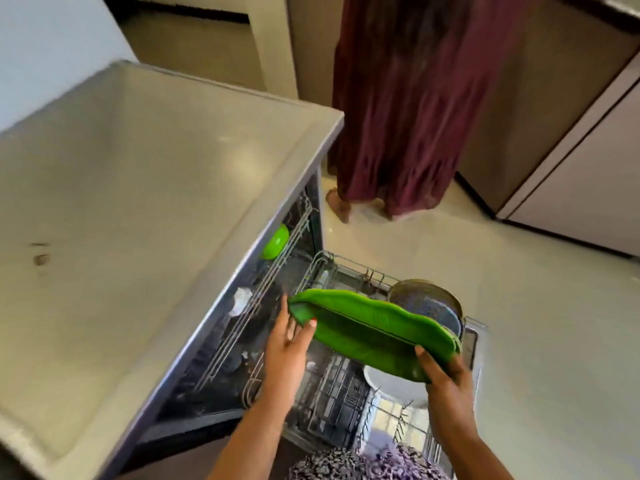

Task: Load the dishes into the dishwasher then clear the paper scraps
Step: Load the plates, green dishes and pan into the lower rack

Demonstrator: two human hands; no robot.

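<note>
A long green leaf-shaped plate (pixel 372 329) hangs tilted over the pulled-out lower rack (pixel 332 393) of the open dishwasher (pixel 242 327). My right hand (pixel 445 375) grips its near right end, thumb on top. My left hand (pixel 285 344) touches the plate's left end with its thumb on the rim and fingers straight. A dark round plate (pixel 427 301) stands upright at the rack's far right. A white dish (pixel 398 381) lies in the rack under the green plate. A green bowl (pixel 276 241) sits in the upper rack.
The grey countertop (pixel 138 202) over the dishwasher fills the left, with small brown specks (pixel 41 258) on it. Another person in a long maroon skirt (pixel 401 109) stands on the floor beyond the rack. Cabinets (pixel 571 168) line the right.
</note>
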